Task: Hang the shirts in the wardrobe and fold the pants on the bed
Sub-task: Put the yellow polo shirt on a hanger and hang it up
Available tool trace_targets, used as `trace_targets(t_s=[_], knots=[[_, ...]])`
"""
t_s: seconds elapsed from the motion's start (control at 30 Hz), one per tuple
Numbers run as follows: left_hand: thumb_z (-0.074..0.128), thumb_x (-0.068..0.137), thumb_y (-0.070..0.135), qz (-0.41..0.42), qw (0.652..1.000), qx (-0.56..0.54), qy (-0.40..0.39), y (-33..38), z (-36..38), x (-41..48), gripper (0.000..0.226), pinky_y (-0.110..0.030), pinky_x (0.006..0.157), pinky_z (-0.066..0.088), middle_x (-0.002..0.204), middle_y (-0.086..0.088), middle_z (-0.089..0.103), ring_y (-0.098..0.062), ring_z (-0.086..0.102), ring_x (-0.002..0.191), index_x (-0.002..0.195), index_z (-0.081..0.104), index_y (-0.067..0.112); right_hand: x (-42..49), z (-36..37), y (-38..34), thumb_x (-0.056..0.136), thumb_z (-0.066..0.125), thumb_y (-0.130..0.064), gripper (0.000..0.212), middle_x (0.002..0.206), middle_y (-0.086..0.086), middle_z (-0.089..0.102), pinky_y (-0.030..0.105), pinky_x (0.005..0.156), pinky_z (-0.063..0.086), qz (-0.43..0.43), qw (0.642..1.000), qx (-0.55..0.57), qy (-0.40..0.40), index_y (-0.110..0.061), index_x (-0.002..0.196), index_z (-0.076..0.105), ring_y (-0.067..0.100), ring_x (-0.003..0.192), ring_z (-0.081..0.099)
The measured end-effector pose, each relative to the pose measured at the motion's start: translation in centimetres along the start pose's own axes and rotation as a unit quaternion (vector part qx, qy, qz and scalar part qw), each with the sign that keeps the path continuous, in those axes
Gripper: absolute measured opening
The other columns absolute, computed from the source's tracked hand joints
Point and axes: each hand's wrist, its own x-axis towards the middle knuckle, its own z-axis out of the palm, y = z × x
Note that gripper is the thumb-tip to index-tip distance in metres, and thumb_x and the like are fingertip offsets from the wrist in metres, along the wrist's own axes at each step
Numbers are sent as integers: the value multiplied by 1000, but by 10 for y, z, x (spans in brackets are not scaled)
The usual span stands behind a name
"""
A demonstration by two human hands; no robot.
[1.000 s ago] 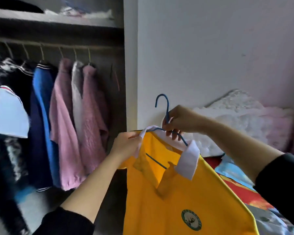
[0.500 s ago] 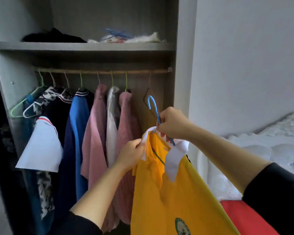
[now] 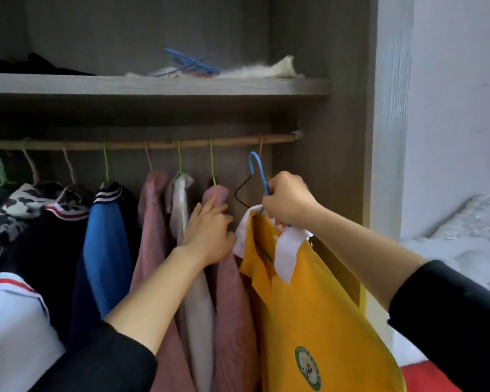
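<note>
Shirts (image 3: 159, 239) on wardrobe rail (image 3: 159, 143)

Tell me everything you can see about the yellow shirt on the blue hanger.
The yellow shirt is a polo-style top with a white collar and a round green badge low on the front. The fabric looks soft and smooth. It hangs on a blue hanger, slightly tilted, with the hook free below the rail, not yet on it. The right hand grips the hanger at the neck. The shirt hangs just right of a pink garment, which the left hand presses aside.
</note>
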Motion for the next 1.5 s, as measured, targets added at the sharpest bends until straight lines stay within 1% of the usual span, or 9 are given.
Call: trace_targets(t_s=[0.17, 0.37, 0.5, 0.73, 0.9, 1.07, 1.2, 1.3, 1.5], knots=[[54, 83, 28, 23, 999, -41, 27, -28, 4, 37, 41, -42, 117, 8, 150, 1, 36, -18, 5, 147, 123, 62, 23, 55, 20, -7, 86, 58, -8, 6, 82, 7, 66, 21, 48, 46, 8, 998, 31, 48, -10, 86, 64, 15, 63, 63], [55, 83, 27, 37, 997, -50, 56, -48, 5, 82, 63, -41, 118, 15, 154, -2, 30, -19, 9, 147, 144, 39, 20, 125, 39, -5, 88, 59, -11, 11, 81, 1, 62, 19, 50, 47, 14, 995, 45, 90, -9, 98, 64, 12, 70, 64], [49, 90, 25, 36, 992, -48, 113, -53, 0, 114, 64, -36, 118, 13, 156, -7, 26, -20, 16, 145, 148, 27, 12, 168, 44, -2, 87, 61, -12, 11, 84, 5, 67, 30, 62, 58, 14, 991, 69, 113, -10, 98, 64, 17, 72, 67], [49, 90, 18, 40, 984, -56, 162, -52, -10, 159, 62, -31, 117, 12, 155, -9, 27, -21, 19, 144, 148, 28, 10, 205, 64, 11, 89, 58, -9, 20, 98, 13, 66, 39, 73, 60, 17, 993, 83, 79, -9, 109, 59, 25, 84, 67], [51, 86, 15, 51, 984, -38, 169, -54, -12, 178, 63, -29, 116, 10, 153, -10, 30, -21, 22, 143, 146, 32, 10, 205, 79, 24, 82, 61, -10, 13, 99, 16, 67, 29, 64, 52, 6, 999, 10, 30, -6, 94, 60, 29, 88, 67], [50, 87, 17, 23, 992, -21, 125, -52, -13, 198, 71, -32, 117, 5, 154, -11, 28, -22, 22, 143, 150, 19, 9, 206, 74, 22, 78, 65, -22, 15, 95, 14, 67, 32, 64, 54, -20, 999, -50, 5, -12, 86, 56, 30, 87, 67], [51, 86, 19, 16, 990, 10, 140, -49, -8, 207, 68, -32, 117, 6, 146, -12, 41, -27, 35, 134, 148, 25, 9, 209, 53, 27, 70, 61, -27, 16, 69, -1, 62, 21, 52, 42, -2, 994, 5, 107, -13, 77, 63, 20, 67, 63], [51, 82, 15, 18, 984, 11, 179, -50, -1, 205, 65, -31, 117, 8, 141, -12, 46, -29, 39, 131, 144, 34, 7, 204, 46, 43, 76, 62, -23, 14, 61, -9, 56, 19, 47, 33, 20, 982, -42, 185, -23, 64, 57, 10, 57, 55], [54, 80, 12, 11, 978, -11, 209, -47, 4, 205, 61, -33, 117, 10, 138, -13, 49, -29, 40, 130, 140, 42, 7, 206, 60, 59, 89, 54, -19, 15, 92, 11, 66, 33, 61, 53, 145, 988, 39, 17, -8, 94, 63, 26, 81, 67]])
